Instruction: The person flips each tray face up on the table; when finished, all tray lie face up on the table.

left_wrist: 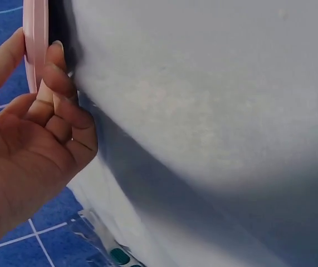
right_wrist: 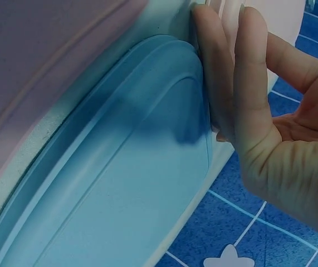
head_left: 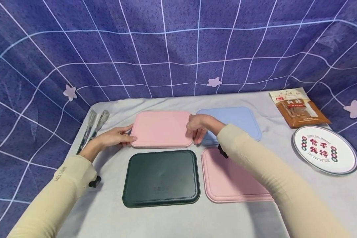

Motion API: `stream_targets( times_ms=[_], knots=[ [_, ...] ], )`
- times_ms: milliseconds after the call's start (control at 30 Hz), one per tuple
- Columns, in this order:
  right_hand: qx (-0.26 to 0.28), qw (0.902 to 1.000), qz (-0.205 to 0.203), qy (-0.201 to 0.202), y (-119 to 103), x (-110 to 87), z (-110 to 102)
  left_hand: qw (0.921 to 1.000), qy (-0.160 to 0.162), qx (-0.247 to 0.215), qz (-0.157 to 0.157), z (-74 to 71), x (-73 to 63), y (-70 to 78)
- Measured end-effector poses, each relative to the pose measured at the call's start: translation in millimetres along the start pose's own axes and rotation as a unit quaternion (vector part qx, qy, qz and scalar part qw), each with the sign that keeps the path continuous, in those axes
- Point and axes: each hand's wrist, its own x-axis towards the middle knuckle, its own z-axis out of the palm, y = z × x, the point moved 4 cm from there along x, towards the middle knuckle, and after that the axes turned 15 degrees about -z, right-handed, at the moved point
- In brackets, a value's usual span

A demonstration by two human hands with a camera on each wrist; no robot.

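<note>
A pink rectangular board (head_left: 163, 129) with rounded corners and a rim groove lies at the back left of the white-covered table. My left hand (head_left: 115, 137) holds its left edge; in the left wrist view, the fingers (left_wrist: 64, 78) pinch the edge from both sides. At the right edge, my right hand (head_left: 198, 127) grips the same board, its fingers (right_wrist: 252, 67) against the rim. A blue board (head_left: 232, 120) lies beside that hand. A dark green board (head_left: 161, 178) lies in front, and a second pink board (head_left: 232, 181) is partly hidden under the right forearm.
Metal tongs (head_left: 93, 124) lie at the table's left edge. On the right are a brown and cream food packet (head_left: 300, 110) and a white round plate (head_left: 324, 148) with red lettering. A blue curtain (head_left: 178, 49) with white grid lines hangs behind.
</note>
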Motion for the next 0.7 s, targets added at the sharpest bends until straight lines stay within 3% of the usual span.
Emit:
stream_targets(
  times_ms=[400,700],
  knots=[
    [0.027,0.9994,-0.014,-0.015,2,-3.0,-3,0.9989,0.042,0.014,-0.016,-2.4,-27.6,26.6],
    [0.030,0.9993,-0.015,-0.017,3,-3.0,-3,0.9982,0.052,0.028,-0.007,-5.0,-40.0,41.9]
  ],
)
